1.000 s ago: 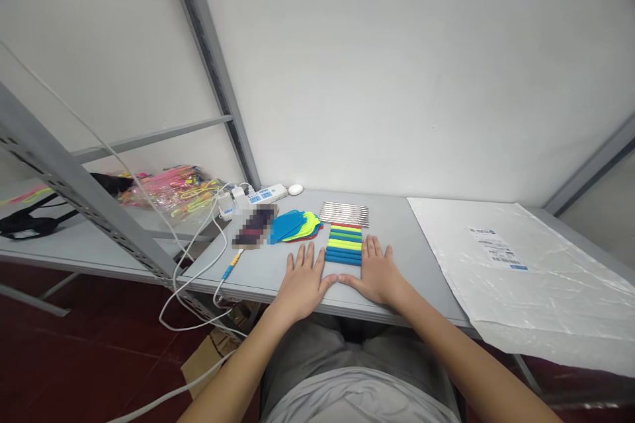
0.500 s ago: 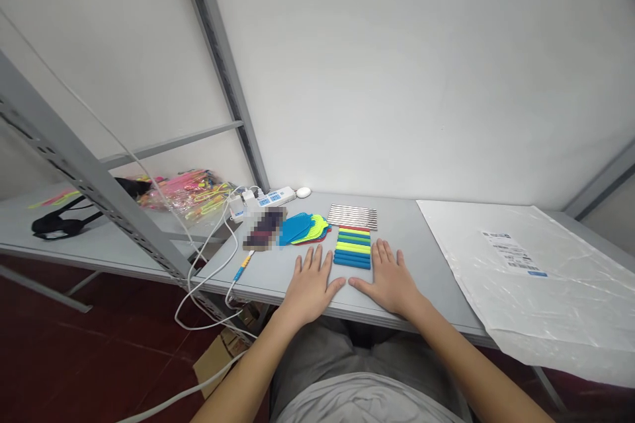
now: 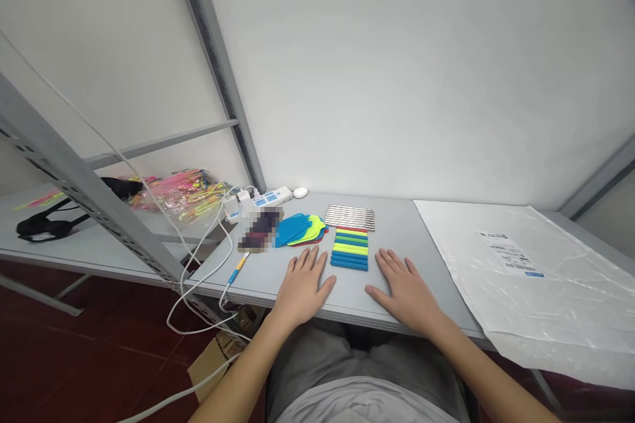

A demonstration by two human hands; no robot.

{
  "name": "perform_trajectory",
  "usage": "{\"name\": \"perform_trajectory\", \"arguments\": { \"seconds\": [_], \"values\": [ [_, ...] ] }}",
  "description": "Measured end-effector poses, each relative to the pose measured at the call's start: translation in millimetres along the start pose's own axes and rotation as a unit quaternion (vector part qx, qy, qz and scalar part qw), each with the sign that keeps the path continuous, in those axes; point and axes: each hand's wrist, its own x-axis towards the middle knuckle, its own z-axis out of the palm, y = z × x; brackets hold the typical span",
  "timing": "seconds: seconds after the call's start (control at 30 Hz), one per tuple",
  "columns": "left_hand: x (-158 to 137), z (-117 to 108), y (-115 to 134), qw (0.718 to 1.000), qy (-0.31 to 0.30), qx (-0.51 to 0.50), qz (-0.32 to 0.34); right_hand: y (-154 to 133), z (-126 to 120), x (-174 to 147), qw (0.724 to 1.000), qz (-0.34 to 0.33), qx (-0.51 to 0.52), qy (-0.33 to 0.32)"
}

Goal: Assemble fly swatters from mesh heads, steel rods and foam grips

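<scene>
My left hand (image 3: 301, 285) lies flat on the grey table, fingers spread, holding nothing. To its right, my right hand (image 3: 407, 292) also rests palm down with its fingers apart. Between and just beyond them is a row of coloured sticks or tubes (image 3: 350, 249) in blue, yellow, green and red; neither hand touches it. Behind the row lie several shiny metal rods (image 3: 350, 217), side by side. Flat mesh pieces like fly swatter heads (image 3: 297, 229), blue, yellow and red, overlap in a pile beyond my left fingertips.
A pixelated dark object (image 3: 260, 230) lies left of the pile, a cable (image 3: 237, 271) at its near end. Behind stands a power strip (image 3: 272, 197) with plugs. White plastic sheeting (image 3: 461, 251) covers the table's right side. A metal shelf post (image 3: 89, 178) rises at left.
My right hand has slid right, away from the coloured row. My left hand has shifted slightly left, and the view has moved a little.
</scene>
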Motion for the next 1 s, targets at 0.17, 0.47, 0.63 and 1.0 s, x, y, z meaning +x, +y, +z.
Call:
{"name": "perform_trajectory", "arguments": {
  "seconds": [0.17,0.47,0.63,1.0],
  "values": [
    [-3,0,2,1.0,0.02,-0.008,-0.001,1,1,0,1.0,0.002,0.01,0.013],
    [-4,0,2,0.999,0.033,-0.042,-0.009,1,2,-1,1.0,0.007,0.011,0.011],
    [-3,-3,4,0.994,0.052,-0.094,-0.014,1,1,1,1.0,0.009,0.018,0.004],
    [16,-10,18,0.974,0.133,-0.176,0.042,25,-56,13,0.992,0.07,0.106,0.002]
  ]
}}
